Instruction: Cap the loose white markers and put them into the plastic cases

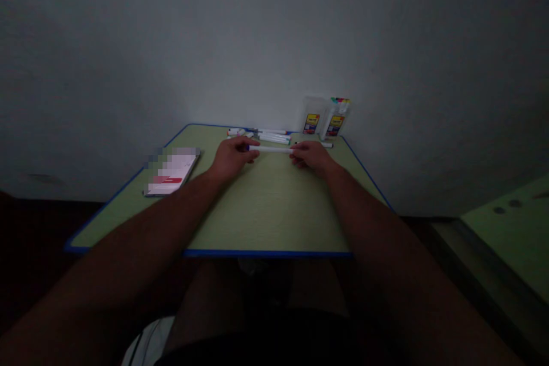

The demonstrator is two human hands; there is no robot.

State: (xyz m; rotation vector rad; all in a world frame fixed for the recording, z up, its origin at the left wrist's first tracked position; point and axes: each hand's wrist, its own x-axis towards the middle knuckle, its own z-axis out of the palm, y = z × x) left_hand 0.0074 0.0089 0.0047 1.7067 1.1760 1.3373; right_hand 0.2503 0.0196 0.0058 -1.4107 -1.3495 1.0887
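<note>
A white marker (273, 150) lies level between my two hands, above the far half of the table. My left hand (234, 155) pinches its left end, where a dark purple tip shows at the fingers. The marker's right end is between the thumb and fingertips of my right hand (311, 155). Just behind them, several more white markers (274, 138) lie loosely along the table's back edge. Another marker (326, 144) with a dark end pokes out behind my right hand, partly hidden by it.
Two clear plastic cases stand at the back right: one case (313, 117) looks see-through, the other case (335, 119) holds several coloured-tip markers. A phone (174, 174) with a lit screen lies at the left. The pale green table (274, 211) has a blue rim and meets a grey wall (274, 40).
</note>
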